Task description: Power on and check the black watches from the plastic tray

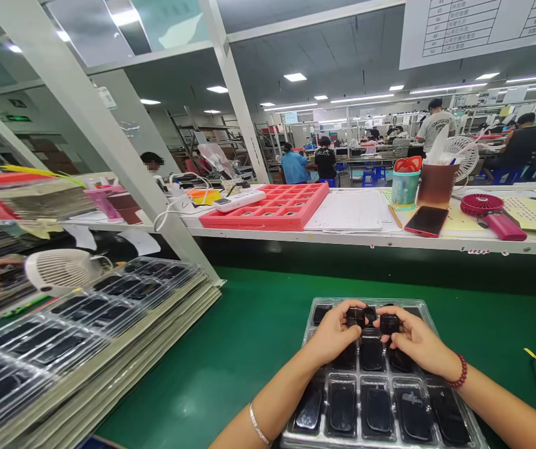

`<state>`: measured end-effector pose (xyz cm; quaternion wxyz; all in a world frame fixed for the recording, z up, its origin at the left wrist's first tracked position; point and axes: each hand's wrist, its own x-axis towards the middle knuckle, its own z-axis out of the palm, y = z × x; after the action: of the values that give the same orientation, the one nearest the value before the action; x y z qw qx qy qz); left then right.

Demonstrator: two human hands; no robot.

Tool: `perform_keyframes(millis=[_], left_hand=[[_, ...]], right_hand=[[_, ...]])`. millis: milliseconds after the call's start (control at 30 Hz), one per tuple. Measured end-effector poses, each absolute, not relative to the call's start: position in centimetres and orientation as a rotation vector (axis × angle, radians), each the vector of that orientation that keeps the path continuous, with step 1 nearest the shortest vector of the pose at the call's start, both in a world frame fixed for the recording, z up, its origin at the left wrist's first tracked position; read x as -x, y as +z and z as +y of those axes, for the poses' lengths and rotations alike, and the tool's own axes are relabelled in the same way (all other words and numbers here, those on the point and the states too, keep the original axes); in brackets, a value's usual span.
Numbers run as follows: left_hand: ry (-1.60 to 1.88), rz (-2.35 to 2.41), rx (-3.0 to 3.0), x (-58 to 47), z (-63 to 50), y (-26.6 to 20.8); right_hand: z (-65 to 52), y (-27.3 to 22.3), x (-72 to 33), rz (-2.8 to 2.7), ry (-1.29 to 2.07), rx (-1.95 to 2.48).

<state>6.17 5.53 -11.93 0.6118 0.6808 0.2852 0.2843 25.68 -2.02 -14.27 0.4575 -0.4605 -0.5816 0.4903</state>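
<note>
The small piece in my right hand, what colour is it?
The piece is black; the head view shows it best.

1 head-worn view, wide, facing forward and down over a green work surface (pixel 239 349), left hand (pixel 336 330) and right hand (pixel 417 340) near at lower right, white shelf (pixel 352 239) crossing mid-frame beyond them, ceiling lights (pixel 294 77) far off toward the top

Fingers (pixel 349 337) hold two black pieces (pixel 390 323) above a tray (pixel 359 399).
</note>
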Motion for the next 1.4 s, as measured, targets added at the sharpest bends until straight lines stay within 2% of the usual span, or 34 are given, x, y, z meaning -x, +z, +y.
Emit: perform_keyframes(millis=[1400], left_hand=[[0.644,0.565,-1.456,-6.5,5.7,-12.8]], right_hand=[[-2.0,-14.5,-26.1,-1.458,1.214,1.102]])
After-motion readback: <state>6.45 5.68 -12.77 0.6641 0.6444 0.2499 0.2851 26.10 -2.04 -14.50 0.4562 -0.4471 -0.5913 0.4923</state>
